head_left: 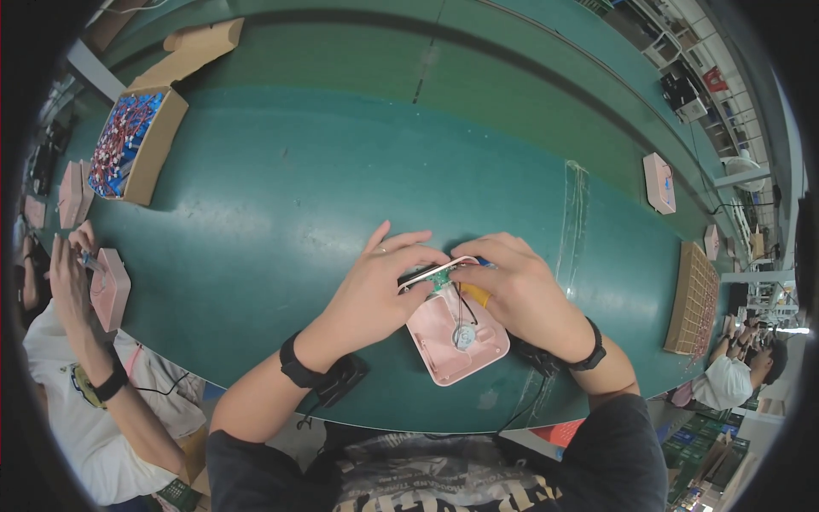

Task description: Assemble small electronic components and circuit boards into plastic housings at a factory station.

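Observation:
A pink plastic housing [452,363] lies open-side up on the bench in front of me, with a round grey part [465,336] and dark wires inside. At its far edge a white-rimmed panel stands tilted, its green circuit board [440,279] facing me. My left hand [375,282] is closed on the panel's left side, thumb in front and fingers behind. My right hand [516,286] is closed at its right end, fingertips by the board and wires. Something yellow [474,295] shows beneath the right fingers, partly hidden, with a bit of blue above.
A cardboard box [162,141] of blue parts with red wires stands at the far left. Beside me a co-worker's hands hold another pink housing [111,290]. A divided cardboard tray [693,299] and a pink housing [659,183] sit at right. Tape [573,222] crosses the green bench.

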Motion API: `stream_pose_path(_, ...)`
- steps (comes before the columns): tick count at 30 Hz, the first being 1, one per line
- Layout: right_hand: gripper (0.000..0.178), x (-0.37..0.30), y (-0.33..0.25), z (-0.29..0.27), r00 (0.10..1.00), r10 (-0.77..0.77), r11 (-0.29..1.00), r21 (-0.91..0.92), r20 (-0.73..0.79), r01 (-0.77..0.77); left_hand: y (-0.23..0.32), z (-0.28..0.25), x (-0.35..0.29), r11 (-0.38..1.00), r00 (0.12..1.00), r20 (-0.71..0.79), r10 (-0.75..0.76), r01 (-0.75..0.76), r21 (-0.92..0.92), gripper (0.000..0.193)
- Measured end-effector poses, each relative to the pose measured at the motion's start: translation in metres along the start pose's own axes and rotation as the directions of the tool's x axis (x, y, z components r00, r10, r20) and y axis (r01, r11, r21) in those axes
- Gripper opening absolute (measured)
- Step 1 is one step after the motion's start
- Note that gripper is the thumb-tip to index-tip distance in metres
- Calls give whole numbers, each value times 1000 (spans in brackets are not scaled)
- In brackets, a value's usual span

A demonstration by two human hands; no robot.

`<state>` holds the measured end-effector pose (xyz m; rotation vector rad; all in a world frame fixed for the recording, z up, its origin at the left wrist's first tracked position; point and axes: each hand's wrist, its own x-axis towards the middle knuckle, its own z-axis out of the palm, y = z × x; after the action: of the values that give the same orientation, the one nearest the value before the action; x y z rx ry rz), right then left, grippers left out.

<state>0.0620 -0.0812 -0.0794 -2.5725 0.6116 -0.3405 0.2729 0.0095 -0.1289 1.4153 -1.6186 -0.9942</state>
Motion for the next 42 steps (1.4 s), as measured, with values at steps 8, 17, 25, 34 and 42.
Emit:
stream_pose_path(8, 29, 8, 11, -31, 999, 35, 998, 50, 18, -36, -2, -3, 1, 999, 999, -36, -31, 31, -5, 24)
stream_pose_path(17, 34, 6, 25, -39, 951, 105, 988, -143, 290, -65, -4, -19, -1, 981, 981, -190, 44, -7, 192, 25)
stream_pose_path(25, 40, 19, 22, -47, 873, 367, 893, 141, 322, -427, -3, -21, -1, 982, 991, -115, -63, 83, 172, 24)
stream_pose_path(34, 33, 7, -5, -23, 930, 309, 822, 435, 201, -367, 0, -22, 0, 980, 990, -113, -84, 103, 171, 19)
stream_pose_path(42, 30, 1, -8, -13, 984, 162, 964, 202, 80, -175, -1, -21, 0, 979, 990, -111, -85, 103, 173, 19)
